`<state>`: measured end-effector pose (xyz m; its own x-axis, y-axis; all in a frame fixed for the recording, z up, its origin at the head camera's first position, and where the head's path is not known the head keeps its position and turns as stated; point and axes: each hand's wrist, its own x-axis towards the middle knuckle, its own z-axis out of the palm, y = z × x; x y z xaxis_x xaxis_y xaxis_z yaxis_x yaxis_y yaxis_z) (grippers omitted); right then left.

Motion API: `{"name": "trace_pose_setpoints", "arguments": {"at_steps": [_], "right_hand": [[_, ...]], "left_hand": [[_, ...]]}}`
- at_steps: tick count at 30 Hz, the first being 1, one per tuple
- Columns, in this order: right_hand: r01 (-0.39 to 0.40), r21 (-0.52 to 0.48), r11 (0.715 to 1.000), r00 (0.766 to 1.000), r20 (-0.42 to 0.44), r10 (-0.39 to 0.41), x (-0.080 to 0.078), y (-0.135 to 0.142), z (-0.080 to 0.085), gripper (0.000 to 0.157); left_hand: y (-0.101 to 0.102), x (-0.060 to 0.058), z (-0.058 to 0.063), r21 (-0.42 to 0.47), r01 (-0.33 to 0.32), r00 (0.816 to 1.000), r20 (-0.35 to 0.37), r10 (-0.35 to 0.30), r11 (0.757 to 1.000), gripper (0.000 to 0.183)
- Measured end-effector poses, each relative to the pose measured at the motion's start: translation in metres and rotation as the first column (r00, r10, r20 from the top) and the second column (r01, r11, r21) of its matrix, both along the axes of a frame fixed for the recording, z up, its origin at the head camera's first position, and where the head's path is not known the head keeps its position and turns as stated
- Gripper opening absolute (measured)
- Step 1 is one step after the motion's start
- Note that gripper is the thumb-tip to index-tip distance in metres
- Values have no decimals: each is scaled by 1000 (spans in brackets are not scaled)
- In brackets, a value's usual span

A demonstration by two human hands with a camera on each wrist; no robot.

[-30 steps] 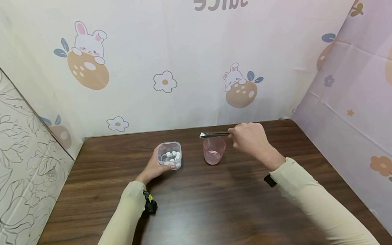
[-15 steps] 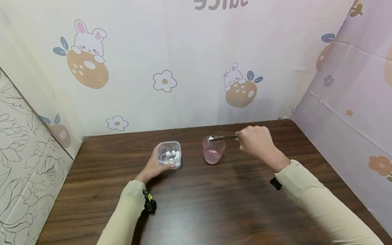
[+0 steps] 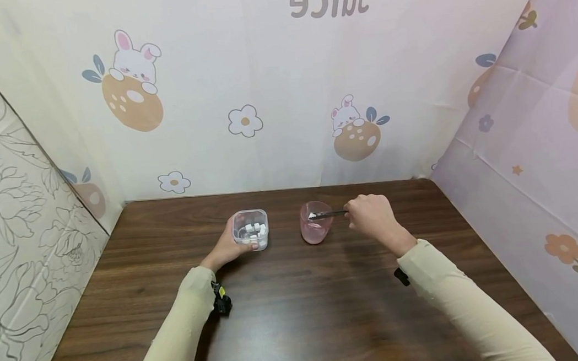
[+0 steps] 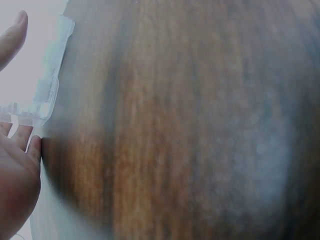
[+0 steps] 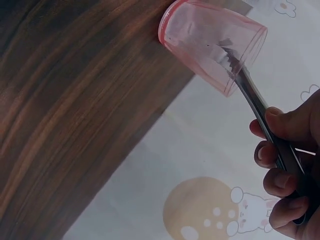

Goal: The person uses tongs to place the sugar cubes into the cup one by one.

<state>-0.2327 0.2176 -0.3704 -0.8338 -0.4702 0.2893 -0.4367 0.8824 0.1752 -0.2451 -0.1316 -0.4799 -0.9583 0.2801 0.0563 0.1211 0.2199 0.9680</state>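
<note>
My left hand (image 3: 225, 245) grips a clear square plastic container (image 3: 250, 218) on the table, thumb at its near side and fingers along its left. Several white cubes (image 3: 257, 226) lie inside it. To the right stands a pink transparent cup (image 3: 315, 235). My right hand (image 3: 371, 214) holds dark metal tongs (image 3: 334, 214), their toothed tips reaching in past the cup's rim. A white cube (image 3: 312, 216) sits at the tips in the head view. In the right wrist view, fingers and thumb wrap the tongs (image 5: 255, 102), whose tips show inside the cup (image 5: 210, 37).
The brown wooden table (image 3: 297, 307) runs back to a wall sheet (image 3: 287, 153) printed with rabbits and flowers. A purple-tinted sheet closes off the right side, and a flower-patterned panel (image 3: 19, 230) the left.
My right hand has drawn right, then lowered, bringing the tongs' tips with the white cube from above the cup down into its mouth. The left hand and container have stayed put.
</note>
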Motion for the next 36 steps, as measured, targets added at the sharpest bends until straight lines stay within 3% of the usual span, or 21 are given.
{"name": "trace_pose_setpoints", "arguments": {"at_steps": [5,11,14,26,36], "right_hand": [[6,26,1000,1000,23,-7,-4,-5,-4,26],[3,85,996,999,36,-7,-9,-14,-1,24],[-13,105,994,1000,26,11,-12,-19,0,25],[-67,112,991,995,-62,74,-17,-31,-5,28],[-45,124,991,998,-33,50,-19,-32,-8,29]], "left_hand": [[0,-1,-3,-2,-5,1000,-3,5,1000,98],[-2,-13,-26,-37,-29,1000,-10,28,999,102],[-3,-17,-32,-50,-40,999,-13,40,998,103],[-4,-19,-39,-22,-25,999,-23,25,999,103],[-5,-18,-35,-71,-45,999,-9,45,996,105]]}}
